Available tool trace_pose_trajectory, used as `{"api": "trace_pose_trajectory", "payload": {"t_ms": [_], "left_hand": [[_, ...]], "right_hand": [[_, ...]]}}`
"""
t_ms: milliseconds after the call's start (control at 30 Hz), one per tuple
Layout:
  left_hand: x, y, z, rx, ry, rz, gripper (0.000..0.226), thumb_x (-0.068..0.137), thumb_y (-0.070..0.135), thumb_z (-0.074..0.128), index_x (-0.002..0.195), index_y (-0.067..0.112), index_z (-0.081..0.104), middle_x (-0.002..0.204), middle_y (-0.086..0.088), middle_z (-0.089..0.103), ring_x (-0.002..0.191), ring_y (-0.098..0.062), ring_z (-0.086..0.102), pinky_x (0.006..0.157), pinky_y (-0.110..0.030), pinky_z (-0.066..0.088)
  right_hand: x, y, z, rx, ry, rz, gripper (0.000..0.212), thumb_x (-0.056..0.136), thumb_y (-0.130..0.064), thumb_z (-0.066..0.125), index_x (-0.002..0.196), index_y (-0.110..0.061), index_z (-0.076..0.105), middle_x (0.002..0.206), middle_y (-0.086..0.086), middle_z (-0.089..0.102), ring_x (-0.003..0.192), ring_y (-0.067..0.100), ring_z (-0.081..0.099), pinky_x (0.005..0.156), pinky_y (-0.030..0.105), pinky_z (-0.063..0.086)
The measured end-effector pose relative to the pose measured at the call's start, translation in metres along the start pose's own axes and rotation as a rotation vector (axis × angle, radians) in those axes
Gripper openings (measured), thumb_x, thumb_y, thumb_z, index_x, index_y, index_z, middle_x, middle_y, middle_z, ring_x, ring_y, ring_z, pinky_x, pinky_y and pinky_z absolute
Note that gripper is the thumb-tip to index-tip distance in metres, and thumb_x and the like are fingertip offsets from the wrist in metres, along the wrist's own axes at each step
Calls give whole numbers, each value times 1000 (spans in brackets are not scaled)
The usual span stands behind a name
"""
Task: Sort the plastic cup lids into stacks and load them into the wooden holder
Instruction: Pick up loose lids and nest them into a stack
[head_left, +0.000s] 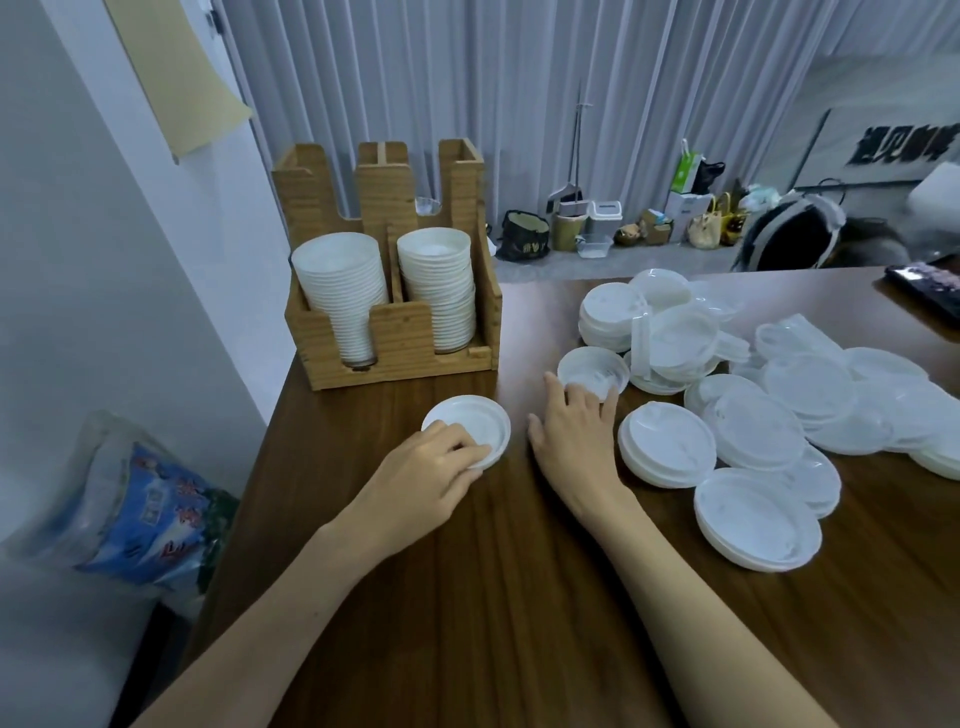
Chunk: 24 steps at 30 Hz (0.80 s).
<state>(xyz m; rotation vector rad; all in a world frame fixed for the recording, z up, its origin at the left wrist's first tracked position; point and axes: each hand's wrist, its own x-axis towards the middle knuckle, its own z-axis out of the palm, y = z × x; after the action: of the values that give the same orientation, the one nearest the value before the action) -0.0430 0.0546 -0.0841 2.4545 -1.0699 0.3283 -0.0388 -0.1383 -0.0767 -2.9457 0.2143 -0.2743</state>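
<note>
The left hand (441, 457) is pinching the near rim of a round white lid (470, 418) lying flat on the dark wood-grain counter (519, 597). The right hand (576, 423), fingers straight, is touching a smaller translucent lid (592, 366) beside the glossy lid pile (753, 410). The pale wooden holder (400, 332) is carrying two ribbed white stacks (439, 291). The blue bag (140, 514) is showing blurred, unreadable print

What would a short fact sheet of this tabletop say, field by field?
Setting: dark wooden table, seen from above by a head camera
Holder: wooden holder at the table's back left
Front slots: left stack and right stack, both white
Loose lids: unsorted pile on the right
Left hand: left hand grips a single lid lying on the table
Right hand: right hand, fingers straight, touches a translucent lid
Beside the table: blue printed bag, left
</note>
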Motion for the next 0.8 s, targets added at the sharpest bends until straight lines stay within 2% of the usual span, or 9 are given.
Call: {"api": "trace_pose_trajectory", "payload": {"t_ms": [67, 133, 233, 300, 367, 467, 533, 633, 800], "left_hand": [[-1, -1, -1, 16, 14, -14, 28, 90, 23, 52, 110, 13, 68, 98, 4, 62, 91, -10, 56, 73, -25, 51], [-1, -4, -2, 29, 35, -42, 28, 90, 25, 53, 108, 12, 69, 96, 4, 63, 89, -10, 57, 71, -23, 51], [-1, -7, -3, 40, 67, -84, 29, 90, 29, 52, 104, 10, 70, 93, 3, 63, 86, -11, 58, 68, -24, 51], [0, -7, -2, 45, 76, -91, 32, 93, 33, 48, 103, 11, 70, 93, 2, 63, 85, -12, 58, 67, -24, 51], [1, -6, -1, 44, 80, -92, 40, 94, 37, 42, 102, 11, 70, 93, 2, 63, 85, -12, 58, 68, -25, 51], [2, -1, 0, 58, 98, -82, 42, 93, 37, 39, 106, 10, 69, 96, 0, 63, 89, -13, 57, 72, -23, 48], [3, 2, 1, 65, 124, -78, 40, 93, 34, 41, 109, 9, 68, 100, -2, 62, 92, -14, 57, 75, -23, 47], [4, 5, 4, 65, 146, -82, 34, 91, 28, 50, 114, 9, 66, 112, -6, 63, 103, -19, 58, 85, -29, 46], [3, 3, 9, 134, 74, 30, 41, 93, 35, 40, 119, 14, 65, 128, -5, 58, 121, -19, 48, 106, -42, 33]], "right_hand": [[-5, -6, -4, 76, 35, -38, 47, 98, -30, 40, 143, -16, 34, 128, 9, 55, 124, 28, 47, 117, 49, 6], [-14, -15, -10, 172, 53, -115, 40, 97, -25, 42, 136, -17, 46, 115, 6, 64, 110, 23, 57, 114, 43, 25], [-31, -25, -19, 389, -14, -145, 32, 97, -24, 46, 127, -19, 56, 104, 2, 69, 91, 15, 63, 83, 26, 49], [-39, -24, -26, 448, -13, -126, 31, 97, -25, 47, 126, -20, 57, 106, 1, 69, 91, 13, 63, 80, 29, 54], [-43, -15, -33, 429, 81, -107, 30, 96, -24, 49, 124, -17, 59, 110, 2, 67, 98, 16, 60, 84, 33, 51], [-39, 15, -46, 164, 214, -35, 35, 93, -26, 52, 125, -14, 57, 120, 10, 57, 110, 28, 50, 96, 38, 37], [-34, 35, -52, -60, 80, 70, 52, 91, -38, 54, 136, -15, 43, 135, 16, 44, 126, 35, 37, 108, 45, 24], [-29, 54, -53, -290, -141, 128, 76, 86, -59, 54, 143, -18, 27, 142, 19, 34, 137, 39, 25, 113, 53, 11], [-27, 58, -53, -270, -121, 97, 86, 80, -57, 63, 146, -20, 23, 134, 14, 44, 128, 36, 37, 112, 50, 17]]}}
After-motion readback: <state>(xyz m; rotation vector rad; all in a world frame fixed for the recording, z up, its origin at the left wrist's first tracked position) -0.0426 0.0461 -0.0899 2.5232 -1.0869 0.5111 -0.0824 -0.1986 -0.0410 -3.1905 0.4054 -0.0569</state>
